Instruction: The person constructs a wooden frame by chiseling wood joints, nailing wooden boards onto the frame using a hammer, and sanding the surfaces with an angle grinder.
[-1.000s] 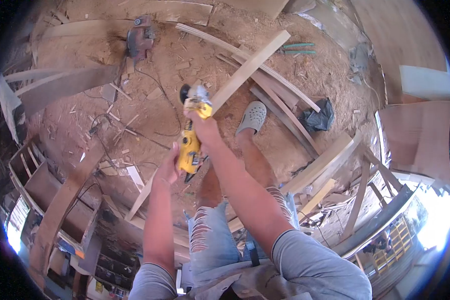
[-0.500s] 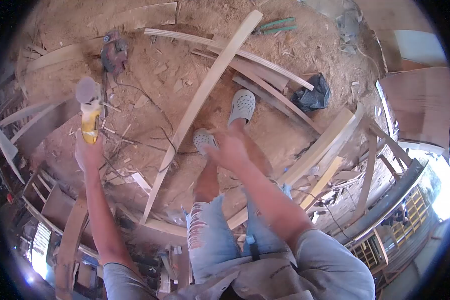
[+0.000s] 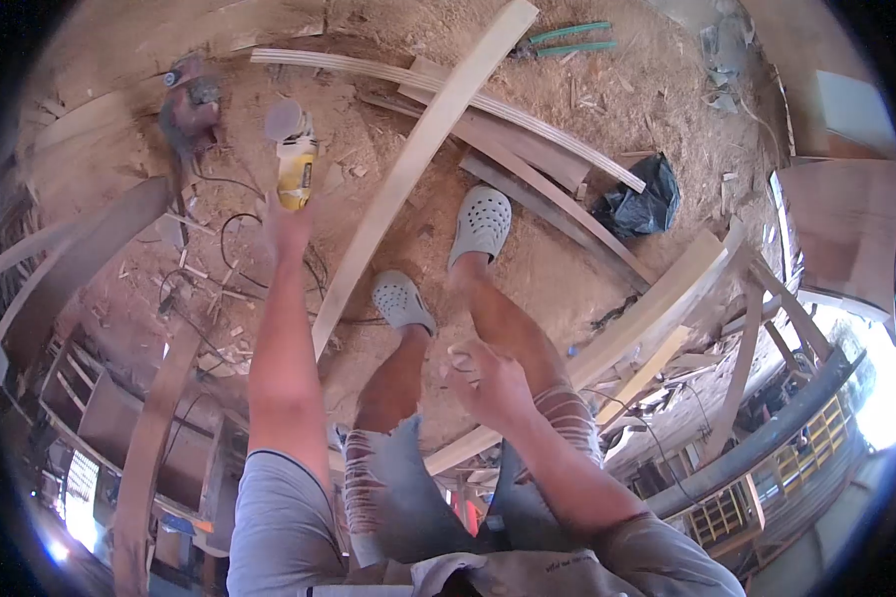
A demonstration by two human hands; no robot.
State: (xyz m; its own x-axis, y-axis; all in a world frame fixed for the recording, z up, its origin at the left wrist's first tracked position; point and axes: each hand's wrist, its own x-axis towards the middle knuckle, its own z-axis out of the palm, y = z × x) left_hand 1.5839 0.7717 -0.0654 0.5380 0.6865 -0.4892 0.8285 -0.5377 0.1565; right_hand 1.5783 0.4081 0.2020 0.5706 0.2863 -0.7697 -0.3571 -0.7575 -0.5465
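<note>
My left hand (image 3: pixel 287 227) is wrapped round the back end of a yellow angle grinder (image 3: pixel 296 179), which points away from me with its pale round disc (image 3: pixel 285 120) at the far end. The tool is held out left of a long pale plank (image 3: pixel 418 159) that runs diagonally across the ground. Above my right thigh, my right hand (image 3: pixel 493 383) is closed with its fingers curled in. Whether something small sits in those fingers, I cannot make out.
A dusty reddish power tool (image 3: pixel 191 111) rests at the upper left. Beyond my clog-clad feet (image 3: pixel 483 224) lie crossed boards (image 3: pixel 528 154), green-handled cutters (image 3: pixel 572 40) and a black plastic bag (image 3: pixel 642 196). Thick timber (image 3: pixel 657 298) lies to the right; cables (image 3: pixel 234 239) trail over sawdust.
My left hand has swung the angle grinder to the right and slightly farther away, nearer the plank. My right hand has drawn back toward my body, from over my foot to above my thigh.
</note>
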